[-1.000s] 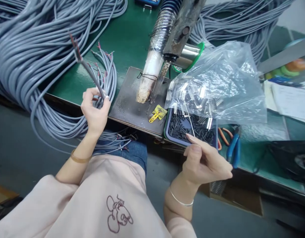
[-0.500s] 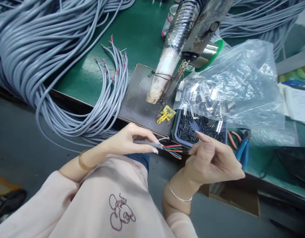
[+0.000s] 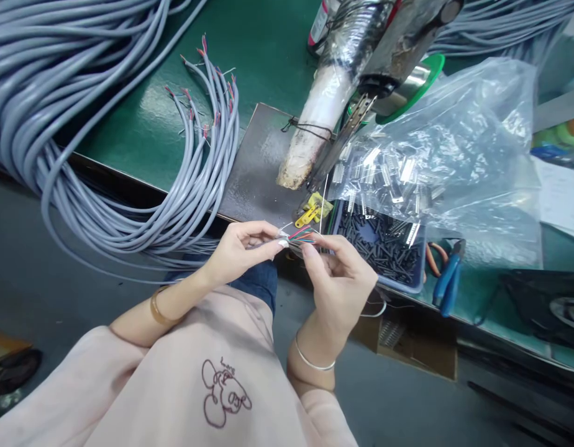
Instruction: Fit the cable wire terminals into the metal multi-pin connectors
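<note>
Bench [image 3: 128,146] green, floor [image 3: 30,248] grey; left hand [image 3: 238,253], right hand [image 3: 339,276] pinching stripped cable end [image 3: 300,236].

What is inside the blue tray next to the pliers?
Short black tubes lie in the front of the blue tray. A clear plastic bag and silver connectors cover its rear, so whatever lies beneath them cannot be seen.
</note>
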Available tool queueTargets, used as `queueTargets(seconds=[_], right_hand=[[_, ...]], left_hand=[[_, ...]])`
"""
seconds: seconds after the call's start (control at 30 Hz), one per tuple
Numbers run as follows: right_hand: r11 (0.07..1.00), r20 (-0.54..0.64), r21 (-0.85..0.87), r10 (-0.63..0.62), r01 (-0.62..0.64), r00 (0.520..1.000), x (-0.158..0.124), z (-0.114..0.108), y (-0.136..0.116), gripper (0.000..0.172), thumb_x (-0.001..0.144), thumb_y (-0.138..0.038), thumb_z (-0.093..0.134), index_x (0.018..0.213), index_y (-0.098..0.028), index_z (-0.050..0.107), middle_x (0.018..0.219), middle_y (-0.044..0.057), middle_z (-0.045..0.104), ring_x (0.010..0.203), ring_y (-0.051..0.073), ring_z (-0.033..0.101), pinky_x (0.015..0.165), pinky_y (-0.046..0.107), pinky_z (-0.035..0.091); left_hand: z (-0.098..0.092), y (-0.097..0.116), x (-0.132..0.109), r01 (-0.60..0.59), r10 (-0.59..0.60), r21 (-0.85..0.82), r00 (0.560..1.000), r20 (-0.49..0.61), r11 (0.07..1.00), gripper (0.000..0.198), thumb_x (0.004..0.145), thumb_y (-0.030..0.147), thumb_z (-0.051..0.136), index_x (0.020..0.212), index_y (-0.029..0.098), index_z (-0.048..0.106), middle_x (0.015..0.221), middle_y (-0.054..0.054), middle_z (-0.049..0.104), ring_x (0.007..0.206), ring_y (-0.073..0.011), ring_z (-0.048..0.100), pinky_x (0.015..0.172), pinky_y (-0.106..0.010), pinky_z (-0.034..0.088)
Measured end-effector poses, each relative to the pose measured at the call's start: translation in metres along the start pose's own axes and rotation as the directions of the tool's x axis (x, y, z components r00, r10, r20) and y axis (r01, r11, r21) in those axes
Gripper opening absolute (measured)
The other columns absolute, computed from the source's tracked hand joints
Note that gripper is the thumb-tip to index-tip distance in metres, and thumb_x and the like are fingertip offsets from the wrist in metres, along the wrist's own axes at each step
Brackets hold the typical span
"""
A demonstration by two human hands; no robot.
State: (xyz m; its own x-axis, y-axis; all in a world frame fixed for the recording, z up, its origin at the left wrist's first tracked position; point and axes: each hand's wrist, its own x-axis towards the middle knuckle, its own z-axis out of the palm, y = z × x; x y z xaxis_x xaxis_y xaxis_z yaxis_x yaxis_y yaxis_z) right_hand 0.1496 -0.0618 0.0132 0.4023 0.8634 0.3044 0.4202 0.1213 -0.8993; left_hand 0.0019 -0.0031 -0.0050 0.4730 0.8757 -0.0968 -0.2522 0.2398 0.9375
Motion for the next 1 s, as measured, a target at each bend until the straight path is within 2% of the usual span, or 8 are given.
queueTargets(seconds=[0.13,0.2,0.27,0.33,0.47,0.6,0.73,1.0], right_hand=[[0.998,-0.021,-0.048,-0.048,0.047,0.999,-0.004,0.006,0.001,0.007,0.086,-0.019,0.070,0.082,-0.022,0.074,0.070,-0.003,0.067,0.047,0.007,0.048,0.046,0.022,0.039],[0.964,-0.048,-0.177,-0.210,0.198,0.977,-0.010,0.010,0.002,0.010,0.085,-0.014,0.071,0.086,-0.024,0.074,0.074,-0.003,0.070,0.052,0.008,0.056,0.050,0.022,0.044],[0.891,-0.035,-0.276,-0.385,0.361,0.922,-0.015,0.012,0.004,0.018,0.084,-0.010,0.073,0.092,-0.026,0.074,0.078,-0.003,0.074,0.061,0.010,0.063,0.056,0.022,0.048],[0.871,-0.036,-0.263,-0.440,0.416,0.897,-0.019,0.012,0.005,0.019,0.084,-0.011,0.073,0.095,-0.027,0.074,0.079,-0.002,0.075,0.066,0.011,0.066,0.057,0.023,0.049],[0.966,-0.166,-0.141,-0.238,0.216,0.957,-0.016,0.007,0.008,0.008,0.091,-0.021,0.069,0.090,-0.025,0.076,0.074,-0.001,0.070,0.061,0.011,0.061,0.051,0.023,0.044],[0.990,-0.068,-0.100,-0.106,0.099,0.992,-0.009,0.002,0.007,0.007,0.088,-0.025,0.071,0.092,-0.023,0.077,0.078,-0.001,0.070,0.050,0.007,0.047,0.045,0.022,0.038],[0.985,0.006,-0.132,-0.116,0.116,0.993,-0.009,0.000,0.005,0.006,0.087,-0.023,0.070,0.090,-0.022,0.076,0.079,-0.001,0.070,0.048,0.006,0.040,0.046,0.023,0.039],[0.951,0.019,-0.199,-0.239,0.238,0.971,-0.013,-0.002,0.004,0.008,0.090,-0.018,0.069,0.089,-0.021,0.076,0.078,-0.001,0.071,0.066,0.011,0.064,0.063,0.026,0.055]], left_hand=[[0.001,-0.005,-0.001,-0.042,0.046,0.096,0.998,-0.043,0.995,0.015,0.075,0.028,0.077,0.077,0.014,0.071,0.070,-0.001,0.070,0.061,-0.0090,0.061,0.062,-0.020,0.054],[0.002,-0.006,-0.001,-0.053,0.059,0.100,0.997,-0.058,0.994,0.015,0.076,0.028,0.077,0.079,0.015,0.070,0.071,-0.001,0.071,0.062,-0.0092,0.063,0.063,-0.020,0.055],[0.002,-0.005,-0.001,-0.054,0.059,0.065,0.995,-0.075,0.996,0.018,0.076,0.030,0.078,0.083,0.015,0.070,0.074,-0.002,0.072,0.064,-0.0092,0.064,0.062,-0.019,0.055],[0.002,-0.003,-0.001,-0.024,0.024,0.002,0.997,-0.069,1.000,0.023,0.076,0.033,0.079,0.086,0.015,0.068,0.073,-0.002,0.071,0.060,-0.0084,0.062,0.056,-0.018,0.052],[0.000,0.000,-0.002,0.079,-0.076,-0.111,0.997,0.034,0.991,0.029,0.077,0.037,0.080,0.086,0.015,0.064,0.066,0.000,0.069,0.045,-0.0041,0.050,0.043,-0.015,0.040],[0.001,-0.001,-0.004,0.135,-0.121,-0.118,0.986,0.116,0.984,0.032,0.078,0.041,0.080,0.086,0.015,0.063,0.067,0.000,0.069,0.044,-0.0039,0.049,0.042,-0.017,0.038],[0.004,-0.002,-0.004,0.150,-0.135,-0.101,0.981,0.142,0.984,0.037,0.077,0.046,0.081,0.087,0.015,0.063,0.066,0.000,0.069,0.044,-0.0044,0.048,0.043,-0.018,0.039],[0.004,-0.008,-0.005,0.099,-0.084,-0.087,0.983,0.161,0.991,0.038,0.078,0.047,0.082,0.088,0.015,0.064,0.066,0.001,0.069,0.043,-0.0032,0.049,0.041,-0.016,0.039]])
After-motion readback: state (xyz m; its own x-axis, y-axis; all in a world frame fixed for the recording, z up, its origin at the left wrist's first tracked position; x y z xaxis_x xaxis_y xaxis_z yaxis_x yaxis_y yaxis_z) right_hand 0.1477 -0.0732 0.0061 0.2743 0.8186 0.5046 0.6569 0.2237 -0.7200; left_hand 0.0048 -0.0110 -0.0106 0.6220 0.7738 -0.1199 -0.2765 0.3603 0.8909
